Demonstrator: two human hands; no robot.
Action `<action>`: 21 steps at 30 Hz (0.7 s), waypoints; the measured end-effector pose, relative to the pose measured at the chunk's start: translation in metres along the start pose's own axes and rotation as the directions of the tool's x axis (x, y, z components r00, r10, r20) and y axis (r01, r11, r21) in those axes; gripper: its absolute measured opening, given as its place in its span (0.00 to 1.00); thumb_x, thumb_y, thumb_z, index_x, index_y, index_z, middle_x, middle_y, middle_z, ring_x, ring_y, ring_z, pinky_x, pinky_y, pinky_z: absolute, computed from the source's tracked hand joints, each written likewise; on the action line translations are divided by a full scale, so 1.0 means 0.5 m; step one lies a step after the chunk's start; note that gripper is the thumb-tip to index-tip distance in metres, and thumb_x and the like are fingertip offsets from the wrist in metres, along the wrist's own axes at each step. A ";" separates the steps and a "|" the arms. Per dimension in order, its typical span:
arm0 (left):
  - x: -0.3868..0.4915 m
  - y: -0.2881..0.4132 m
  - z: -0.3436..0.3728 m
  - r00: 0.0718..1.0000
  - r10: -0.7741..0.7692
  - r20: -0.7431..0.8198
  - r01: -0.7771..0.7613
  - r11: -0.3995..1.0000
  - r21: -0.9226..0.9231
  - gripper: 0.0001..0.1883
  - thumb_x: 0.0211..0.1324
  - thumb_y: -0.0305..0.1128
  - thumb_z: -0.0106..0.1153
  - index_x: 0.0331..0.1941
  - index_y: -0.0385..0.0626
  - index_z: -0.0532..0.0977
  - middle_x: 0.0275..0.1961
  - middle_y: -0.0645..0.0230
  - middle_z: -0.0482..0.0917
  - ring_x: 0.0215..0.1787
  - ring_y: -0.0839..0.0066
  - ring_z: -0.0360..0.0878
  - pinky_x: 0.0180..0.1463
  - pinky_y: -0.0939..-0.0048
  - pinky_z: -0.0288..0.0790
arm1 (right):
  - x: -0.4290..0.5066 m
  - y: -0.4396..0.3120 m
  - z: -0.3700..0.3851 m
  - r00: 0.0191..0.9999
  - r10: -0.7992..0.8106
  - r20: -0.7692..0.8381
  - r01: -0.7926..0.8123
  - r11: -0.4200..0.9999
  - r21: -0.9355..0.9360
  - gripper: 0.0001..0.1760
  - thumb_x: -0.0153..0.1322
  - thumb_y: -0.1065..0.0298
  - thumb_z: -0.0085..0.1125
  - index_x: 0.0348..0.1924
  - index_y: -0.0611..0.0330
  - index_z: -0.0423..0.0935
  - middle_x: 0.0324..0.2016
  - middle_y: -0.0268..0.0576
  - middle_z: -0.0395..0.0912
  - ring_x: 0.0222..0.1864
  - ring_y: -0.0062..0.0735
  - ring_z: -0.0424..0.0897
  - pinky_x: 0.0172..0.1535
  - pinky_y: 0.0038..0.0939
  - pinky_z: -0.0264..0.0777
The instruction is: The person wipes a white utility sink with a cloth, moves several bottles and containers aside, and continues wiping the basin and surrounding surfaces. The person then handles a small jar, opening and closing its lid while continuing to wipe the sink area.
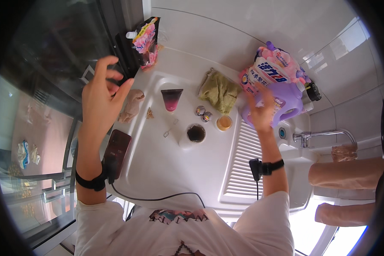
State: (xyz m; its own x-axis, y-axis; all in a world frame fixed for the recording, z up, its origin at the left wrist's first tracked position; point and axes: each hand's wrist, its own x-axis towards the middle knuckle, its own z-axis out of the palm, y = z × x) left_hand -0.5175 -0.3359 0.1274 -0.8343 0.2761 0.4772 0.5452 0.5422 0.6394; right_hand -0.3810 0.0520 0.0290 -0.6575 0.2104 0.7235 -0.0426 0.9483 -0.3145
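Note:
My left hand is raised at the left, above a crumpled beige cloth, its fingers curved apart around nothing. Blurred, my right hand hovers before a purple detergent jug with spread fingers and no object in its grasp; whether it touches the jug is unclear. Between the hands lie a black-and-pink squeeze tube and a rumpled olive-green towel. Nearer me stand a small open jar of tan content and a white cup with dark content. Two small grey round items sit beside the jar.
The white laundry sink has a ribbed washboard and a chrome faucet at right. A dark red phone rests on the left rim. Detergent pouches stand behind. A twisted wire piece lies centrally. Glass borders the left.

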 end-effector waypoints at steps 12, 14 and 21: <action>-0.082 -0.009 0.046 0.980 -0.101 0.170 0.118 0.989 -0.093 0.24 0.57 0.27 0.66 0.56 0.44 0.68 0.36 0.64 0.81 0.27 0.83 0.76 0.33 0.80 0.70 | -0.051 0.303 -0.234 0.748 0.638 0.180 -0.642 0.629 0.439 0.27 0.62 0.62 0.73 0.50 0.68 0.75 0.36 0.40 0.79 0.35 0.28 0.77 0.43 0.28 0.71; -0.087 -0.013 0.042 0.982 -0.088 0.165 0.103 0.991 -0.085 0.24 0.56 0.27 0.66 0.56 0.45 0.68 0.36 0.64 0.81 0.27 0.82 0.77 0.33 0.79 0.71 | -0.050 0.291 -0.238 0.705 0.659 0.261 -0.690 0.553 0.467 0.24 0.61 0.64 0.73 0.45 0.68 0.76 0.29 0.38 0.78 0.27 0.24 0.75 0.34 0.26 0.69; -0.118 -0.040 0.030 0.969 -0.176 0.173 0.182 0.983 -0.017 0.25 0.54 0.26 0.67 0.55 0.46 0.68 0.35 0.64 0.82 0.27 0.76 0.79 0.33 0.76 0.74 | -0.042 0.130 -0.173 0.641 0.765 0.065 -0.689 0.536 0.489 0.19 0.55 0.72 0.77 0.35 0.68 0.78 0.21 0.35 0.75 0.15 0.18 0.64 0.19 0.24 0.58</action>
State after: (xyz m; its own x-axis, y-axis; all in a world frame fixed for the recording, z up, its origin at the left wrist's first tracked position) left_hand -0.4805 -0.3509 0.0774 -0.9188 0.3092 0.2455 0.3856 0.5697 0.7258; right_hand -0.3049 0.1297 0.0463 -0.5032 0.8445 0.1833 0.0621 0.2469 -0.9671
